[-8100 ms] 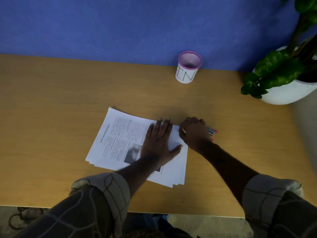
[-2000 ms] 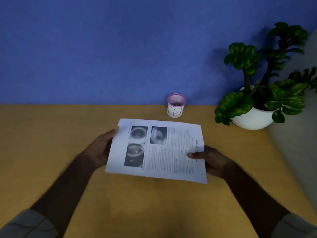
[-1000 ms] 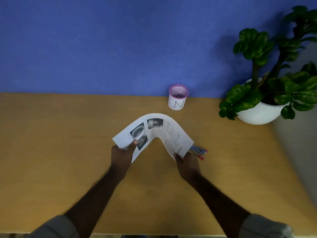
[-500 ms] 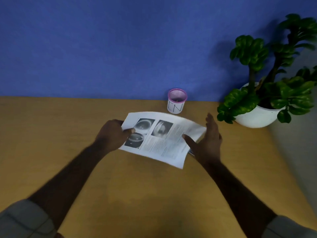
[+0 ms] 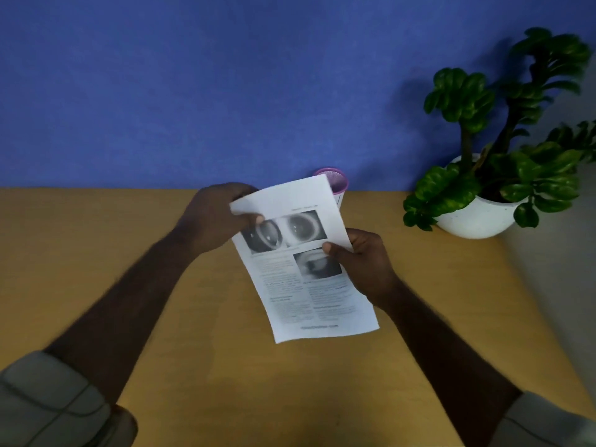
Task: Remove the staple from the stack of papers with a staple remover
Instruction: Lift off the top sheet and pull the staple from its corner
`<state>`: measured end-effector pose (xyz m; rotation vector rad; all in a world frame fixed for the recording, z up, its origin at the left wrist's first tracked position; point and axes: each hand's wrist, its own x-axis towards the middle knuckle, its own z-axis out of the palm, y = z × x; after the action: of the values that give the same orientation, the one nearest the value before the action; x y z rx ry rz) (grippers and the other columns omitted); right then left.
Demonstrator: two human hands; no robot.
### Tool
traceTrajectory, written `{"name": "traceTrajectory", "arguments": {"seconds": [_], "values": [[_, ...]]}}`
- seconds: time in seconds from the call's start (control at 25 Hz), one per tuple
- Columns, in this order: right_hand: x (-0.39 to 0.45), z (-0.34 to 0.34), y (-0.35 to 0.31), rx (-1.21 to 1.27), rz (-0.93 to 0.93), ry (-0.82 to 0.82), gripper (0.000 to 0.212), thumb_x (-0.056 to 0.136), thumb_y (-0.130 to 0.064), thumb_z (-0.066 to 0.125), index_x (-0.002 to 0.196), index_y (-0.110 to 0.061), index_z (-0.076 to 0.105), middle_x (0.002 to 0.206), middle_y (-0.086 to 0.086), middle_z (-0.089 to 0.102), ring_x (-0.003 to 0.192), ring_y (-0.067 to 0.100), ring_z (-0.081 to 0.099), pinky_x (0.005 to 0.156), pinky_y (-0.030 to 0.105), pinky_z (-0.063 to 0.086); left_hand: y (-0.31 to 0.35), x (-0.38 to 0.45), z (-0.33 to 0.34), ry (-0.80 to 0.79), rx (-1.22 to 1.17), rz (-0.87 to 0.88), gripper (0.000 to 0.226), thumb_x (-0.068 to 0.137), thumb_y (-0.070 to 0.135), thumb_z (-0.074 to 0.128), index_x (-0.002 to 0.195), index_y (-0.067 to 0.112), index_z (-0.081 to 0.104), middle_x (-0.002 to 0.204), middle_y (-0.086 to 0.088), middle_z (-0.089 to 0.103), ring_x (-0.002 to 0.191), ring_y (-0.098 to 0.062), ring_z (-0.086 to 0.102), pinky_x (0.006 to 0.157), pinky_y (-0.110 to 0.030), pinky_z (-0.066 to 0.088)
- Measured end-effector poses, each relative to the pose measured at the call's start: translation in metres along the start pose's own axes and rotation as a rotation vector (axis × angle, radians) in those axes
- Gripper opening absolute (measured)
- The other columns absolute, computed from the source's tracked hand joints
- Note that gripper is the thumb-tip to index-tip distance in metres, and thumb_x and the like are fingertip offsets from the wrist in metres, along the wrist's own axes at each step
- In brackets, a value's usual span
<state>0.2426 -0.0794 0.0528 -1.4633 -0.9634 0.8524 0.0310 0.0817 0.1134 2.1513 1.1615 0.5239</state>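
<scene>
The stack of papers (image 5: 306, 285), white sheets printed with text and grey eye pictures, is held in the air above the wooden table, turned upright with the pictures at the top. My left hand (image 5: 216, 217) pinches its top left corner, which curls over a little. My right hand (image 5: 361, 259) grips the right edge, thumb on the printed face. The staple cannot be made out. The staple remover is hidden from view.
A white mesh cup with a pink rim (image 5: 337, 183) stands at the back of the table (image 5: 96, 246), half hidden behind the papers. A potted green plant in a white bowl (image 5: 477, 214) sits at the back right. A blue wall rises behind.
The papers have turned from lying sideways to upright. My right hand, open beside the sheets half a second ago, now grips their right edge. My left hand has kept its hold.
</scene>
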Motion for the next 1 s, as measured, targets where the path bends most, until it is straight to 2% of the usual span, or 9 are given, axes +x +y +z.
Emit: {"name": "traceTrajectory", "arguments": {"seconds": [0.12,0.24,0.32,0.48,0.64,0.76,0.84,0.92,1.0], "values": [[-0.004,-0.005,0.013,0.172,0.08,0.069,0.013,0.088,-0.008,0.067,0.099,-0.009,0.074,0.098,0.01,0.076,0.089,0.03,0.073,0.08,0.044,0.059,-0.008,-0.012,0.016,0.076,-0.391,-0.204,0.06,0.081,0.024,0.084,0.134,0.023,0.056,0.112,0.002,0.072,0.102,-0.013,0.069,0.089,-0.031,0.055],[-0.011,-0.002,0.027,0.349,0.141,0.081,0.019,0.088,-0.008,0.066,0.106,-0.004,0.071,0.106,0.016,0.074,0.095,0.037,0.07,0.084,0.049,0.057,-0.008,-0.022,0.033,-0.087,-0.662,-0.324,0.035,0.095,0.021,0.067,0.128,0.009,0.064,0.117,-0.013,0.074,0.106,-0.025,0.07,0.1,-0.049,0.054],[-0.015,0.006,0.034,0.424,0.178,0.08,0.023,0.088,-0.008,0.067,0.11,-0.002,0.069,0.11,0.018,0.072,0.099,0.039,0.069,0.086,0.049,0.056,-0.006,-0.023,0.043,-0.055,-0.711,-0.356,0.025,0.101,0.02,0.06,0.119,0.007,0.07,0.12,-0.014,0.073,0.102,-0.025,0.068,0.092,-0.042,0.053],[-0.022,0.024,0.049,0.462,0.22,0.091,0.025,0.088,-0.007,0.066,0.113,-0.005,0.068,0.112,0.015,0.072,0.101,0.034,0.069,0.084,0.043,0.057,-0.003,-0.018,0.063,0.166,-0.571,-0.413,0.019,0.102,0.019,0.055,0.105,0.009,0.071,0.103,-0.007,0.072,0.088,-0.019,0.061,0.075,-0.03,0.044],[-0.033,0.035,0.06,0.475,0.247,-0.001,0.024,0.088,-0.011,0.068,0.111,-0.016,0.07,0.112,0.01,0.073,0.102,0.028,0.069,0.076,0.032,0.057,-0.009,-0.019,0.076,0.275,-0.389,-0.317,0.021,0.102,0.022,0.052,0.096,0.011,0.068,0.091,-0.001,0.068,0.08,-0.015,0.057,0.065,-0.028,0.042],[-0.031,0.028,0.062,0.355,0.237,-0.066,0.026,0.089,-0.033,0.067,0.113,-0.023,0.068,0.11,0.005,0.074,0.1,0.023,0.07,0.076,0.035,0.059,-0.019,-0.016,0.074,0.245,-0.311,-0.272,0.019,0.102,0.023,0.053,0.095,0.013,0.068,0.094,0.0,0.069,0.085,-0.015,0.06,0.073,-0.028,0.041],[-0.02,0.01,0.063,0.236,0.265,0.053,0.026,0.089,-0.044,0.062,0.105,-0.025,0.069,0.101,0.006,0.075,0.09,0.023,0.072,0.071,0.035,0.06,-0.025,-0.014,0.07,0.203,-0.282,-0.261,0.018,0.102,0.023,0.054,0.095,0.015,0.069,0.091,0.003,0.069,0.084,-0.015,0.061,0.07,-0.026,0.043],[-0.006,-0.012,0.069,0.103,0.293,0.223,0.015,0.092,-0.029,0.062,0.102,-0.019,0.068,0.1,0.015,0.073,0.082,0.022,0.07,0.068,0.03,0.059,-0.029,-0.013,0.065,0.141,-0.225,-0.229,0.017,0.102,0.023,0.055,0.094,0.016,0.069,0.088,0.006,0.068,0.083,-0.014,0.062,0.068,-0.024,0.045],[0.004,-0.033,0.078,-0.293,0.317,0.224,0.022,0.09,-0.015,0.062,0.112,-0.015,0.064,0.112,0.015,0.069,0.092,0.022,0.068,0.08,0.038,0.058,-0.032,-0.013,0.063,0.057,-0.188,-0.18,0.017,0.101,0.021,0.057,0.1,0.012,0.071,0.097,0.002,0.072,0.09,-0.017,0.065,0.077,-0.03,0.05]]}}
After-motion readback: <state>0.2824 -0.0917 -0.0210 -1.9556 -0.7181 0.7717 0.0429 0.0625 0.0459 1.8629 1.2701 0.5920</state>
